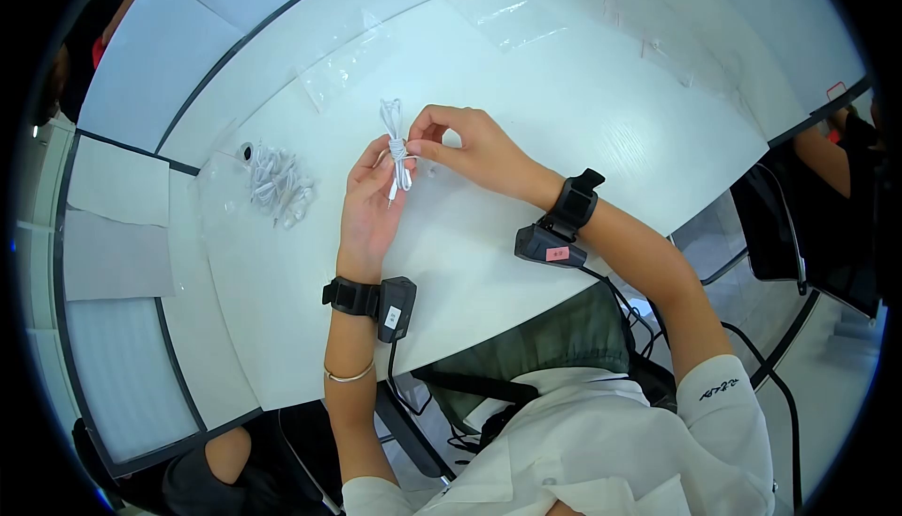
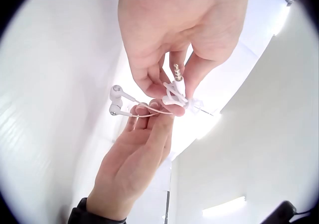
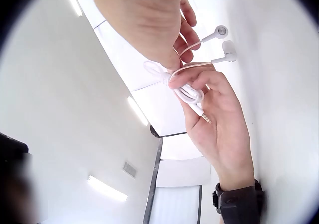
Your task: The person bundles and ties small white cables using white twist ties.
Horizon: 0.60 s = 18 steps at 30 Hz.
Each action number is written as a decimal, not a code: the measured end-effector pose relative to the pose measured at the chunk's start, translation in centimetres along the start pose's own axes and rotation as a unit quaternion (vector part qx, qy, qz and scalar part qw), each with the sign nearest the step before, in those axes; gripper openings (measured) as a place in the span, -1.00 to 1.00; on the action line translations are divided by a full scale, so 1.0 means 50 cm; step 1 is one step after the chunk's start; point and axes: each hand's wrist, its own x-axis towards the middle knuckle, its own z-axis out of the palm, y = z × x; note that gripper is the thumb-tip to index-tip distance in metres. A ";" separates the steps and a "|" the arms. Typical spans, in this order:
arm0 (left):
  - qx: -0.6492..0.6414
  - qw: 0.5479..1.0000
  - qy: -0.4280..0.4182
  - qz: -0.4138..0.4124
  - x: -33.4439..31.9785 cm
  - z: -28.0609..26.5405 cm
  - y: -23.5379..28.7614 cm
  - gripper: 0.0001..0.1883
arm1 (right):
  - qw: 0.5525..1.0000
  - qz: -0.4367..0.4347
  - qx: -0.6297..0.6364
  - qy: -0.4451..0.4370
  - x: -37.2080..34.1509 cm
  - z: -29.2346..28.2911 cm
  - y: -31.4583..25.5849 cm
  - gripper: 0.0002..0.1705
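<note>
A pair of white wired earphones (image 1: pixel 395 145) is wound into a narrow bundle, its cord wrapped round the middle. My left hand (image 1: pixel 368 215) grips this bundle between thumb and fingers. From the opposite side my right hand (image 1: pixel 484 151) pinches the thin cord close to the wrapped middle. Two earbuds (image 3: pixel 222 32) dangle on short lengths of cord beside the right fingers in the right wrist view. The gold-tipped plug (image 2: pixel 177 73) sticks out of the bundle by the left fingers. Part of the winding is hidden behind the fingertips.
A pile of white bundled earphones (image 1: pixel 277 182) lies on the white table (image 1: pixel 564 168) to the left. Clear plastic bags (image 1: pixel 512 23) lie toward the back. Low partitions (image 1: pixel 122 347) border the table, and other people sit beyond them.
</note>
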 end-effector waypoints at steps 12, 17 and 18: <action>-0.041 0.999 -0.013 0.011 0.004 -0.004 -0.007 -0.63 | 0.998 -0.018 -0.063 0.011 0.005 0.001 0.009 -0.84; -0.026 0.999 0.006 0.030 -0.001 0.014 -0.002 -0.65 | 0.992 -0.070 -0.097 0.051 0.005 0.008 0.018 -0.84; -0.025 0.999 0.005 0.032 0.000 0.014 -0.001 -0.65 | 0.988 -0.083 -0.111 0.068 0.004 0.009 0.018 -0.84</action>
